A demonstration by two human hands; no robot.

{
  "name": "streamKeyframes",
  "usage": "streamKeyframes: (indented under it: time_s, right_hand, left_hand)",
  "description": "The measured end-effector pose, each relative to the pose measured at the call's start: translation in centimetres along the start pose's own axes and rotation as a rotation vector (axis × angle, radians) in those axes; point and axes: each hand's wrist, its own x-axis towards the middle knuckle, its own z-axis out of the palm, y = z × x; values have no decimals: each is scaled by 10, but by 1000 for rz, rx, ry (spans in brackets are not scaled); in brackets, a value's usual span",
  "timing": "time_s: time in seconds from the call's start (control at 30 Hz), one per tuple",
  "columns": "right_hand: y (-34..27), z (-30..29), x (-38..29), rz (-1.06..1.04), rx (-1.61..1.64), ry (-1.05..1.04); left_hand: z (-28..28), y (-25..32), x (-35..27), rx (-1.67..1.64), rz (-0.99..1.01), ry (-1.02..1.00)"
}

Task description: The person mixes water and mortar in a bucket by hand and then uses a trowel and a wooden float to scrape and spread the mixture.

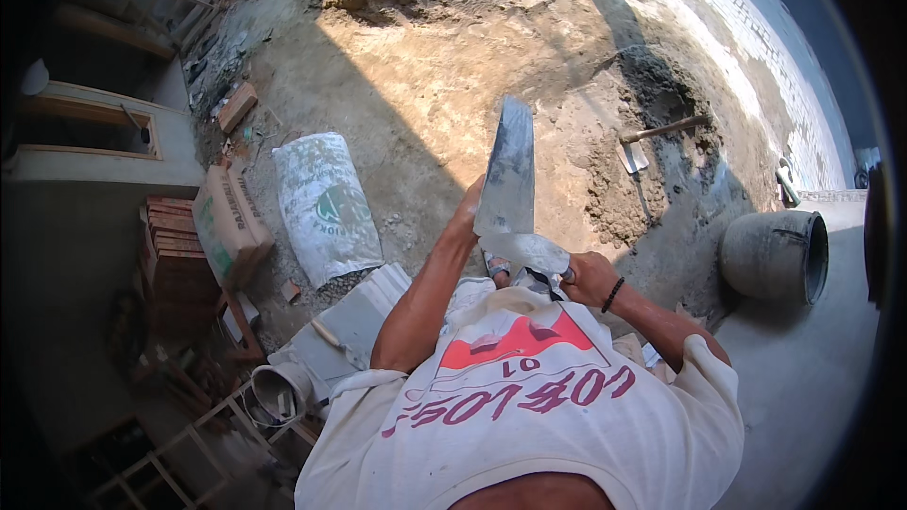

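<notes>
My left hand [472,202] grips a long, flat grey plastering float [509,170] from its left side, mostly hidden behind it. The float stands up in front of me, its narrower end pointing away. In my right hand [594,280] is the handle of a pointing trowel [526,253]. Its pale, mortar-smeared blade lies across the near end of the float, apparently touching it. Below the trowel, a sandalled foot [499,269] shows on the ground.
A hoe [666,129] rests on a wet mortar heap [655,85] to the right, beyond a mortar-stained drum [769,255]. Leftward lie a white woven sack [327,205], a cement bag [230,223], stacked tiles [170,234], a brick [237,106] and a bucket [280,389].
</notes>
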Motion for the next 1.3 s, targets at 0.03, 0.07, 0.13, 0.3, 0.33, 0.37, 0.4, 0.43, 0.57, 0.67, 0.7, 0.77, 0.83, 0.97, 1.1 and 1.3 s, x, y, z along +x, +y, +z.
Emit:
streamKeyframes:
  time_s: [0.03, 0.07, 0.13, 0.3, 0.33, 0.37, 0.4, 0.43, 0.57, 0.67, 0.7, 0.77, 0.83, 0.97, 1.1, 1.3]
  right_hand:
    - [6, 7, 2, -34, -7, 18]
    - [12, 14, 7, -24, -14, 58]
    - [24, 14, 29, -3, -27, 143]
    - [101, -24, 86, 499, 88, 482]
    - [83, -37, 86, 427, 77, 457]
    - [53, -50, 76, 367, 72, 409]
    - [33, -51, 64, 214, -30, 373]
    - [7, -55, 48, 210, 124, 222]
    - [-25, -28, 15, 41, 27, 51]
    - [-6, -13, 22, 63, -16, 112]
    - [6, -11, 28, 105, -43, 117]
    - [39, -7, 48, 248, -46, 162]
    - [99, -26, 73, 513, -128, 176]
    - [54, -50, 58, 382, 58, 458]
    - [-1, -51, 23, -63, 45, 216]
    - [-3, -41, 23, -243, -105, 78]
  left_hand:
    - [2, 0, 4, 40, 11, 24]
    - [-2, 4, 6, 7, -20, -6]
    - [-1, 21, 8, -56, -81, -68]
    - [15, 25, -3, -142, 52, -253]
    - [15, 30, -2, -77, 125, -221]
    - [11, 28, -10, -22, 179, -174]
    - [4, 25, -10, -26, 180, -178]
    - [-7, 28, -2, -32, 198, -190]
    - [-8, 36, 6, -86, 134, -24]
    - [-8, 25, 11, -121, 39, 11]
    - [-6, 23, 11, -89, 58, -39]
    - [-3, 13, -1, -30, 84, -133]
    - [28, 17, -21, -121, 140, -146]
    - [15, 38, -22, -2, 208, -145]
    - [-2, 42, -8, -76, 232, -130]
    - [5, 35, -15, -193, 12, -103]
